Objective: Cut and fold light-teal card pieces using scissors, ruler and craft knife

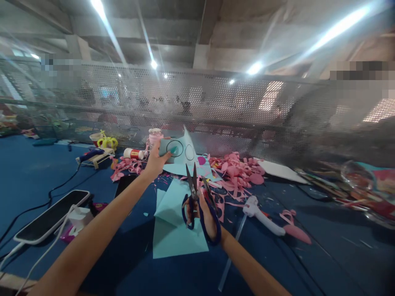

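Pale-blue paper (182, 160) with black-outlined ovals (189, 152) fills the left hand (156, 159)'s grip; the right hand (206, 211) holds parted scissors (193, 190). Upper center, a pink jar (155, 135)'s contents are indistinct.

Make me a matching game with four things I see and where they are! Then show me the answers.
Things:
1. Scissors
2. Pale blue paper with drawn ovals
3. Phone
4. Pink scraps

Places:
A. Beside a white charger
B. In the right hand
C. Heaped near the mesh screen
D. In the left hand

Pairs: 1-B, 2-D, 3-A, 4-C
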The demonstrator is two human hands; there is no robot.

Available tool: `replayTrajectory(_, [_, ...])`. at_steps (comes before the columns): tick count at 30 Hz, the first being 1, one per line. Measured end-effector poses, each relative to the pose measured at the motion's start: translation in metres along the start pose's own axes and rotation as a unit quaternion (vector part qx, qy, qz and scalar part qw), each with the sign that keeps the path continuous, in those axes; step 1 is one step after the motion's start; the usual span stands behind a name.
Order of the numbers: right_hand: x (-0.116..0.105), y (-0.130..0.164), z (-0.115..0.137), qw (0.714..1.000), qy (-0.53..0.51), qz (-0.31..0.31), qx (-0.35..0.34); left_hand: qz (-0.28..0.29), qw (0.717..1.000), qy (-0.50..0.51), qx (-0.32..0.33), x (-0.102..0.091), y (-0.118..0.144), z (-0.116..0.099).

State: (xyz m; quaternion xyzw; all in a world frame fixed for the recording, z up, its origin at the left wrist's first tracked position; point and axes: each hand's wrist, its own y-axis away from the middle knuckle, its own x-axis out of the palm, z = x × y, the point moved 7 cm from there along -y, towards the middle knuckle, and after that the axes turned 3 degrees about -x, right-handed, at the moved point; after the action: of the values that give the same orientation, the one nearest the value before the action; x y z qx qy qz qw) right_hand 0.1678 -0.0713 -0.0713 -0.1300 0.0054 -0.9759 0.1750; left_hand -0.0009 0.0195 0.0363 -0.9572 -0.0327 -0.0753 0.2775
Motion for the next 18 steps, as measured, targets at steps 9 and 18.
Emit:
replayTrajectory(9, [0.006, 0.010, 0.027, 0.980, 0.132, 0.005, -0.146, -0.042, 0.997, -0.027, 0.057, 0.021, 0.020, -0.023])
replayTrajectory(18, [-0.012, 0.005, 0.020, 0.981, 0.121, -0.040, -0.149, 0.009, 0.996, -0.076, 0.037, 0.036, 0.029, -0.014])
